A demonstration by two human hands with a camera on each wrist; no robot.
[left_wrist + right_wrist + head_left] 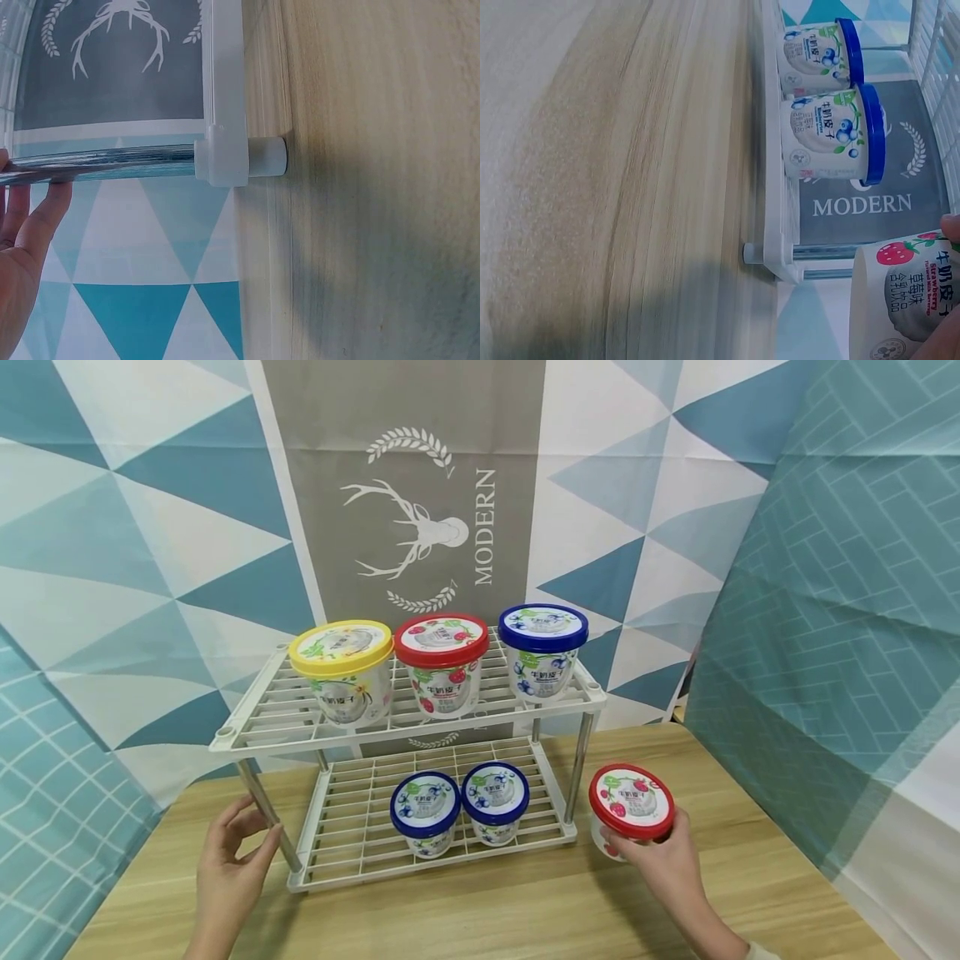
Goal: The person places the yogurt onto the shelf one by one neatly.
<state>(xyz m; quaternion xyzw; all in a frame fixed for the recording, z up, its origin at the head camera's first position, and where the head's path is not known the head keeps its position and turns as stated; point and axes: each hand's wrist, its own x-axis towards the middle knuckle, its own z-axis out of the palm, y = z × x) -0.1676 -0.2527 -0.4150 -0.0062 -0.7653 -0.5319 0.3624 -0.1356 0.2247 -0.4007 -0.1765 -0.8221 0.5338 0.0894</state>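
Note:
To the right of a white two-tier rack (pixel 337 887), my right hand (pixel 667 860) grips a strawberry cup (pixel 632 802) with a red lid, held upright above the table. The right wrist view shows the side of this strawberry cup (pixel 907 300) and part of the fingers. At the rack's front left, my left hand (pixel 232 860) holds a metal post (pixel 262 802) between thumb and fingers. The left wrist view shows that post (pixel 127 161) with fingertips on both sides. Two small blue-lidded blueberry cups (pixel 425 814) stand side by side on the lower tier.
On the upper tier stand a yellow-lidded cup (pixel 345 672), a red-lidded cup (pixel 442 664) and a larger blue-lidded cup (pixel 543 652). The rack stands on a wooden table (pixel 420 927). Patterned cloth (pixel 600 485) hangs behind and at both sides.

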